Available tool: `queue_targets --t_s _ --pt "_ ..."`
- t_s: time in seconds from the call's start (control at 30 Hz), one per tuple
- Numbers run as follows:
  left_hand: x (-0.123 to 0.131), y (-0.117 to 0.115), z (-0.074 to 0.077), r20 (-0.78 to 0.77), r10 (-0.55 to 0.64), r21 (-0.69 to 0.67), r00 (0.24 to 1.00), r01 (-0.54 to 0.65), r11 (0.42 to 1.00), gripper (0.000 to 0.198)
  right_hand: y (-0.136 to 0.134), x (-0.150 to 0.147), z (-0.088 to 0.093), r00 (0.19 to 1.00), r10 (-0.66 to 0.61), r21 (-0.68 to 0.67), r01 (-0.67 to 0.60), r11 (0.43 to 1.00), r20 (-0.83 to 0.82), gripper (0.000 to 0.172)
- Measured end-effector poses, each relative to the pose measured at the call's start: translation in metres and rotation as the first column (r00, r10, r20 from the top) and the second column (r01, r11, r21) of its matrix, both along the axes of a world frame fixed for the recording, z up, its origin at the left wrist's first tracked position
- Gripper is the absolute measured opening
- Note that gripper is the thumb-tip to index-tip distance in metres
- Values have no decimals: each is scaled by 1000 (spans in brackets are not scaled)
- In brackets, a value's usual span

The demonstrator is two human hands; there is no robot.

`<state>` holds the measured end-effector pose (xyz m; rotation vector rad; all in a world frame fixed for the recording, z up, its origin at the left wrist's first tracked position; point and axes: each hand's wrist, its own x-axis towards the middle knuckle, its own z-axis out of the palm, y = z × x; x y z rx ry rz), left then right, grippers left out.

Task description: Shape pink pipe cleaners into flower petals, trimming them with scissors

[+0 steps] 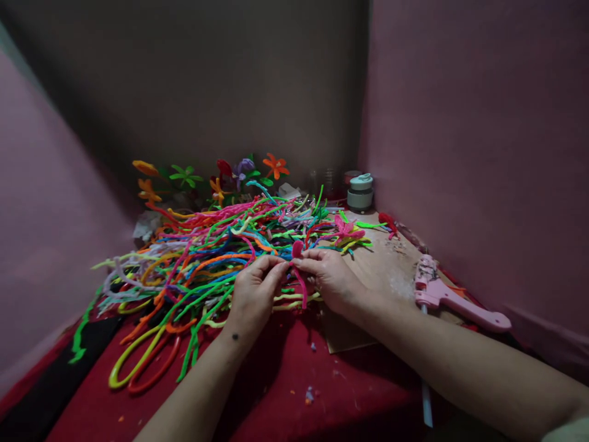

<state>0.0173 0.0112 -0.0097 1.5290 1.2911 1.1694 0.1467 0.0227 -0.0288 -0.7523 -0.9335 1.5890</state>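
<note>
A magenta pipe cleaner (297,248) is held up in front of the person, over the near right edge of a heap of pipe cleaners (221,239). Its upper end is bent into a rounded loop, and a thin tail hangs below the fingers. The left hand (259,288) pinches it between thumb and forefinger; the right hand (327,276) closes its thumb and forefinger on it just beside, near the base of the loop.

The heap, in green, orange, yellow, blue, pink and pale lilac, spreads to the left over a red cloth (294,374). At its right end lies a pink pipe-cleaner flower (345,228), partly on a cardboard sheet (377,258). Beyond the right forearm, a pink glue gun (442,294) lies with a glue stick (427,399) extending from it. Behind stand a lidded cup (360,195) and, farther left, several pipe-cleaner blooms (276,166) in orange, green, red and purple.
</note>
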Motion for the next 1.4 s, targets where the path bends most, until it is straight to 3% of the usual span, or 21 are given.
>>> queue_targets --t_s 0.23,0.47,0.67,0.93,1.17,1.3,1.4 --pt "-9 3 3 50 -184 -110 982 188 976 21 1 5 10 995 -84 39 83 996 45 22" --pt "2 0 2 159 -126 -247 979 163 955 29 -2 1 8 989 -146 -56 146 988 10 25" --pt "4 -1 -2 219 -38 -237 975 91 967 19 2 1 0 994 -95 31 94 995 45 22" --pt "1 4 -8 315 -50 -260 948 137 956 13 6 0 -6 998 -37 16 38 999 -48 24" --pt "-3 3 -3 275 -61 -259 959 135 956 15 -1 1 4 986 -65 64 56 996 152 18" --pt "-7 4 -3 399 -80 -291 913 208 934 26 0 0 3 981 -112 86 100 991 157 15" --pt "-5 4 -3 387 -82 -301 919 210 930 22 1 -1 2 983 -106 88 94 992 152 14"
